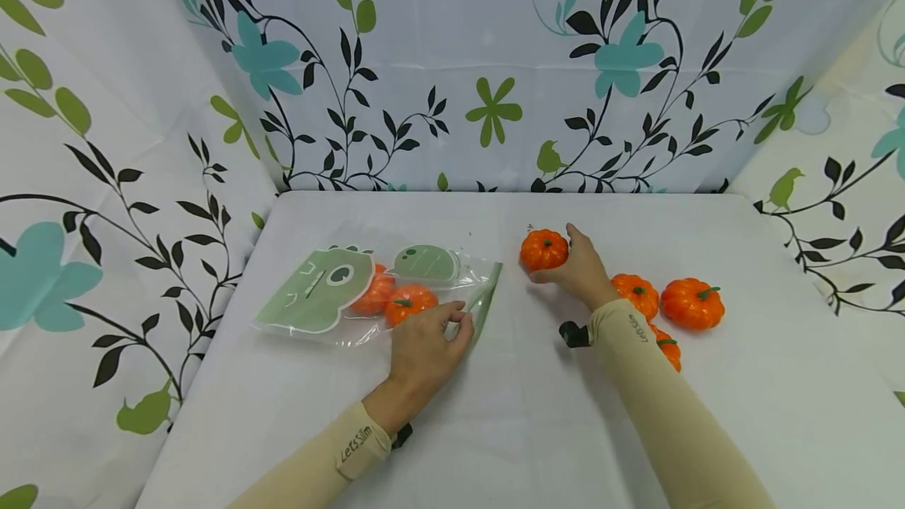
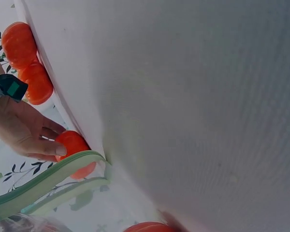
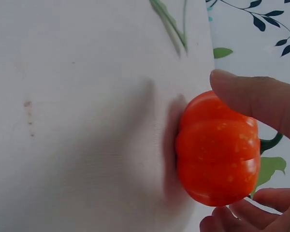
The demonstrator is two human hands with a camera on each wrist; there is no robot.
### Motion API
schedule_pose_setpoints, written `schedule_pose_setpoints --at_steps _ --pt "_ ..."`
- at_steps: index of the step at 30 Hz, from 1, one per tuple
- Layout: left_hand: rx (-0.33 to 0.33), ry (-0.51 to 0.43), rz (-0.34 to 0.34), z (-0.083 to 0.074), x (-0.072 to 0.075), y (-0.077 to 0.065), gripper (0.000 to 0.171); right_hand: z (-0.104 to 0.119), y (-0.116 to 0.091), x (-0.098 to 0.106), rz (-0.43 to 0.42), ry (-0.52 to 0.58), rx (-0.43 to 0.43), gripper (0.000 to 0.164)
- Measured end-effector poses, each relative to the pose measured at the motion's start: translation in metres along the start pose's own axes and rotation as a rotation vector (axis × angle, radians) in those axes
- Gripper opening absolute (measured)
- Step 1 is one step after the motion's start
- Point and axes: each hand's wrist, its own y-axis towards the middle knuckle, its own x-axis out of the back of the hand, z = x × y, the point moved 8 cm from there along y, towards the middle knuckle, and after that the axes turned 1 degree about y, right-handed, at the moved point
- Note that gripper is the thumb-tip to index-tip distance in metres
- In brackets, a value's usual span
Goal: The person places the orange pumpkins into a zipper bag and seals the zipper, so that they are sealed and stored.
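Observation:
A clear zip bag (image 1: 304, 297) with a green dinosaur print lies on the left of the table, with orange toy pumpkins (image 1: 412, 303) inside. My left hand (image 1: 427, 348) pinches the bag's green-edged mouth at its near side. In the left wrist view the two green zip strips (image 2: 48, 181) stand apart. To the right of the bag, my right hand (image 1: 583, 269) grips a small orange toy pumpkin (image 1: 544, 250) with a green stem. In the right wrist view the thumb (image 3: 251, 96) is on one side of this pumpkin (image 3: 217, 150), and the other fingers curl on the opposite side.
More toy pumpkins (image 1: 693, 304) sit in a group to the right, one partly hidden behind the right sleeve (image 1: 657, 368). A white cloth covers the table (image 1: 509, 430). Leaf-patterned curtains (image 1: 438, 61) hang at the back and both sides.

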Motion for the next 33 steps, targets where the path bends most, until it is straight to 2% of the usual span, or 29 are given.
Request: schedule_pose_setpoints --at_steps 6,12,18,25,30,33 --pt "0.03 0.006 0.026 0.004 -0.002 0.002 0.011 -0.006 -0.001 -0.005 -0.018 0.001 -0.02 0.111" --pt "0.049 0.004 0.04 0.006 -0.003 0.003 0.013 -0.01 0.0 -0.006 -0.058 0.018 -0.019 0.095" --pt "0.053 0.008 0.044 0.007 0.0 0.009 0.013 -0.008 -0.003 -0.005 -0.043 0.015 -0.002 0.089" --pt "0.048 0.032 -0.024 0.01 0.005 0.018 0.013 0.012 -0.027 -0.002 0.017 0.12 0.024 0.09" --pt "0.082 0.019 -0.033 0.013 0.003 0.019 0.014 0.027 -0.047 -0.005 0.055 0.228 0.044 0.092" --pt "0.098 0.006 -0.038 0.015 0.002 0.02 0.015 0.032 -0.057 -0.011 0.067 0.253 0.059 0.09"
